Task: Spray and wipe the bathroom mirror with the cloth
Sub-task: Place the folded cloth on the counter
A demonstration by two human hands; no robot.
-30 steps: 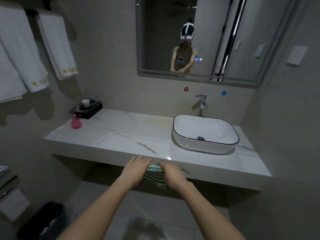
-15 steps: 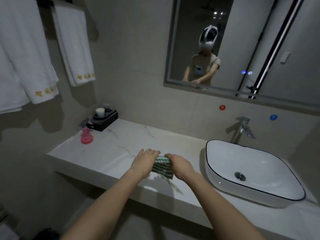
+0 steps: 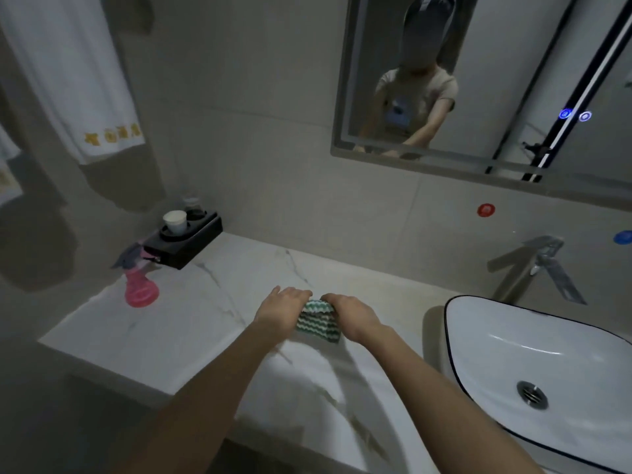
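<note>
A green-and-white zigzag cloth hangs between my two hands above the middle of the marble counter. My left hand grips its left edge and my right hand grips its right edge. The pink spray bottle stands at the counter's far left, well left of my hands. The framed mirror hangs on the wall at upper right and shows a person's reflection holding the cloth.
A black tray with a white cup stands behind the spray bottle. A white basin with a chrome tap fills the right side. White towels hang at upper left. Red and blue dots mark the wall under the mirror.
I have come closer to the counter and the view has shifted left. Both hands, still holding the cloth, now sit over the countertop instead of in front of its edge.
</note>
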